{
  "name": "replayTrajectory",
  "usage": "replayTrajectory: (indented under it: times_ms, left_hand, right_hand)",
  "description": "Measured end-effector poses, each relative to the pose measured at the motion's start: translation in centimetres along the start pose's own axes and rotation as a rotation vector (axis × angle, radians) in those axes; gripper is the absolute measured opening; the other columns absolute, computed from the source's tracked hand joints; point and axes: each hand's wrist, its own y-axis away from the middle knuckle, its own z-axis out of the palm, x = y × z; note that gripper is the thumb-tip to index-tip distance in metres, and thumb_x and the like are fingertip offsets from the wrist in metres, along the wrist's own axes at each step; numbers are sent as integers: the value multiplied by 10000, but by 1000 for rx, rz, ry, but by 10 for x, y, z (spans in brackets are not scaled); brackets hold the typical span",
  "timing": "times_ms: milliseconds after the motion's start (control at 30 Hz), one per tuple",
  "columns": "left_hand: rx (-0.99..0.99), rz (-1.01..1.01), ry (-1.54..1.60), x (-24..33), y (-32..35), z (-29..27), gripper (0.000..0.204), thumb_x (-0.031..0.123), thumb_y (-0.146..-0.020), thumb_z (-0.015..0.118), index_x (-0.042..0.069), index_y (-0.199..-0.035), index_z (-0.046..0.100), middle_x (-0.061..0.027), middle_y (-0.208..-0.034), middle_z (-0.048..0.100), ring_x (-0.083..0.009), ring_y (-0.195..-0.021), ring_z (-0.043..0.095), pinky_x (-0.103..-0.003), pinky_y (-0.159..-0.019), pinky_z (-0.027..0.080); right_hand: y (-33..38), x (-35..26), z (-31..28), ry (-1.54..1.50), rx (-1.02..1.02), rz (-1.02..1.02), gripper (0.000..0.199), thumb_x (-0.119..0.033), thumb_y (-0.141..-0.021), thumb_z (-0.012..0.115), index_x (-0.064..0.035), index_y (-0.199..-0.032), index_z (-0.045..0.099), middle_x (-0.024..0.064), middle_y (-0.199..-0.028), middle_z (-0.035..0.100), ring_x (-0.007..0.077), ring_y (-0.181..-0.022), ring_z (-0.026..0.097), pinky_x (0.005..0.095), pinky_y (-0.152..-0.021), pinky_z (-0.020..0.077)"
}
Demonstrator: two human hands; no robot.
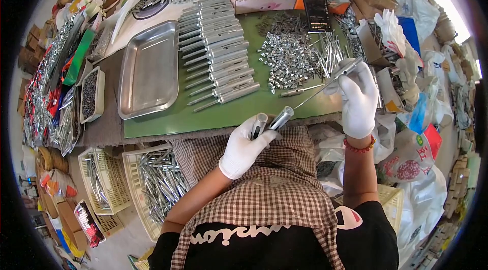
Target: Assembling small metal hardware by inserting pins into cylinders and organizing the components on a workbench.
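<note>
In a white glove, my left hand (241, 152) is closed around two short silver metal tubes, one tube (282, 117) tilted to the right and the other tube (260, 122) nearly upright, both with open ends showing. My gloved right hand (360, 98) pinches a slim metal rod (312, 96) with a thicker silver end. The rod's thin tip slopes down to beside the right-hand tube's mouth; whether it touches I cannot tell. A similar rod (300, 91) lies on the green mat. Left of it a row of silver tubes with thin rods sticking out (226, 61) is stacked.
A steel tray (174, 74) stands left on the green mat (168, 128). Beyond my hands lie heaped small metal sleeves (290, 64), thin pins (333, 55), a phone (315, 6) and a pink box (264, 5) of parts. Crates of metal tubes (162, 178) sit below the left edge.
</note>
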Motion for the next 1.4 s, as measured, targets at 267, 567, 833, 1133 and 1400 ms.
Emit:
replayTrajectory:
  times_ms: [267, 567, 833, 1133, 1400]
  left_hand:
    - [36, 16, 19, -3, -1, -1, 289, 118, -893, 579, -22, -1144, 544, -86, -914, 674, -92, -717, 572, -234, -646, 473]
    - [4, 45, 88, -1, 1, 12, 265, 59, -883, 565, -27, -1133, 556, -80, -989, 687, -74, -714, 573, -221, -649, 470]
    - [-128, 23, 96, -5, 8, 22, 390, 133, -896, 577, -70, -1223, 515, -146, -1103, 633, -159, -865, 621, -265, -697, 487]
    - [-156, 53, 121, -4, 17, 21, 439, 161, -901, 604, -67, -1262, 499, -148, -1112, 624, -173, -895, 621, -271, -697, 484]
    - [-159, 71, 126, 0, 24, 25, 448, 144, -902, 602, -67, -1279, 485, -153, -1121, 620, -184, -907, 623, -273, -697, 486]
  right_hand:
    - [-6, -3, 3, -48, 19, -16, 219, 6, -870, 535, 51, -1084, 541, 79, -918, 603, 148, -770, 624, 281, -689, 550]
    - [-83, -78, -32, 295, 0, -216, 307, -82, -868, 610, 61, -1135, 558, 86, -962, 645, 123, -780, 633, 243, -634, 535]
    - [-146, -209, -59, 1155, 36, -788, 293, -253, -794, 690, -40, -995, 703, 128, -860, 718, 234, -742, 686, 327, -684, 544]
    - [-123, -268, -33, 636, -12, -480, 230, -135, -855, 632, 39, -1006, 637, 102, -829, 666, 160, -666, 655, 294, -563, 556]
    - [-106, -290, -36, 601, -20, -566, 287, -139, -854, 637, 36, -1079, 603, 108, -884, 654, 159, -683, 649, 289, -563, 559]
